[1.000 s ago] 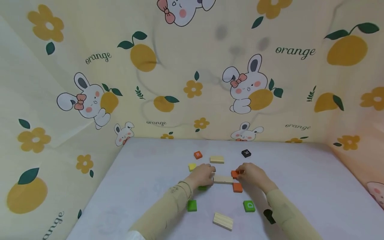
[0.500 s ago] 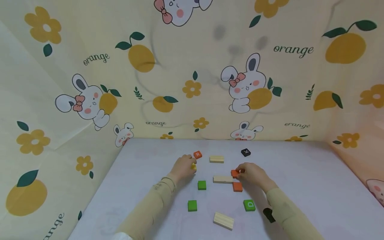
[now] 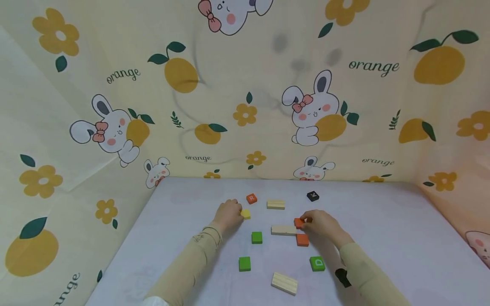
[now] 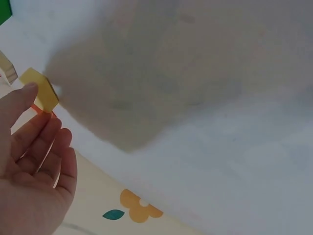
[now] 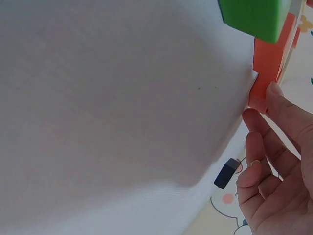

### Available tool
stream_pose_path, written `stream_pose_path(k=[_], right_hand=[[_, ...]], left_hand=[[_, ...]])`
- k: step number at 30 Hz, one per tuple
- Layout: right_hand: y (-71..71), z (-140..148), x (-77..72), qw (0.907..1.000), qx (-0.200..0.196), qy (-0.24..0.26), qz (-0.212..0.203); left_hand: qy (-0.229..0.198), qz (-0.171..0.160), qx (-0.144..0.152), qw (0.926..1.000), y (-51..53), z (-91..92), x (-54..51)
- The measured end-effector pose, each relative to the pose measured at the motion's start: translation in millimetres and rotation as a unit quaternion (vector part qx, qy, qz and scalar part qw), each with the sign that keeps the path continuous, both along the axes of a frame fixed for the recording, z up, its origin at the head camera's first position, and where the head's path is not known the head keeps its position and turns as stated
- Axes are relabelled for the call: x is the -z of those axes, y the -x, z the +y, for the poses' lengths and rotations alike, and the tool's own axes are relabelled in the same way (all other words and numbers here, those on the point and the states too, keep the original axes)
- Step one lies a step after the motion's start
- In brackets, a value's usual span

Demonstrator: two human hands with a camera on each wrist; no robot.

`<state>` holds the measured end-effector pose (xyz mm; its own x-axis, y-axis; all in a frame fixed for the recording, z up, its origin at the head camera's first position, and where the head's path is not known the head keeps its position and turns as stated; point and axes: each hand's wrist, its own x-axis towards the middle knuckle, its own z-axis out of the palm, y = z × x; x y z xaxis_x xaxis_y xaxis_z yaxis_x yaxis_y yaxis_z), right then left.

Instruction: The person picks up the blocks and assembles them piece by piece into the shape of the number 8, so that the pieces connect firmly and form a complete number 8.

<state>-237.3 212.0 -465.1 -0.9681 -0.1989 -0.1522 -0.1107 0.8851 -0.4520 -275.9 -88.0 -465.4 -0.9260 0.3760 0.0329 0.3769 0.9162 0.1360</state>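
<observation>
Head view: on a white table [image 3: 183, 204], before a printed cloth [image 3: 218, 76], pinching a yellow block [image 3: 246, 214] by its left side with the left hand [image 3: 228, 213], left of the right hand [image 3: 320, 223] and toward the far side. Narrowed to the block alone in that grip, with thumb and fingertip on it in the left wrist view. Too nearly square to show a clear long axis; hard to tell whether lifted or resting.

Pinching likewise with the right hand, from the right: the far orange block [image 3: 298, 223], squarish, with thumb and forefinger parted only by its body. Just to the near side, touching or almost: the near orange block [image 3: 302, 240].

Left of that pair, lying with long axis left to right and right end toward both: a pale plank [image 3: 283, 230]. Farther off, roughly parallel: a far plank [image 3: 275, 205]. Nearest: a slanted plank [image 3: 284, 283], running from far left to near right. Also scattered about: two plain green blocks [image 3: 257, 237], a green D block [image 3: 317, 263], an orange R block [image 3: 251, 198] and a black K block [image 3: 313, 196].
</observation>
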Motion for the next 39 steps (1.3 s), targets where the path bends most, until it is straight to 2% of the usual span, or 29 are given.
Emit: stream_pose_path(k=[6,15,22,26,30,33,39], right_hand=[[-1.4,2.5,-0.9,0.9999,-0.010,0.003,0.010],[-2.4,10.8,-0.2,0.9999,-0.006,0.013,0.007],[1.8,7.3,2.2,0.9997,-0.010,0.020,0.006],[2.5,5.3,2.4,0.9997,-0.009,0.022,-0.003],[2.4,4.9,2.7,0.9998,-0.001,0.018,-0.013],[2.8,4.2,2.5,0.9997,0.002,0.018,-0.016],[2.4,3.7,2.3,0.9997,0.005,0.018,-0.013]], left_hand=[[0.004,0.008,0.021,0.9997,1.7,4.5,1.3],[-0.016,-0.023,0.027,0.9992,2.8,19.2,1.7],[-0.017,-0.012,0.050,0.9985,-1.3,37.5,2.5],[-0.011,-0.026,0.062,0.9976,-4.7,50.5,0.2],[0.003,-0.015,0.091,0.9958,-7.2,59.8,-0.6],[0.013,-0.005,0.104,0.9945,-7.9,62.7,-0.5],[0.033,0.000,0.113,0.9931,-6.2,63.0,2.0]])
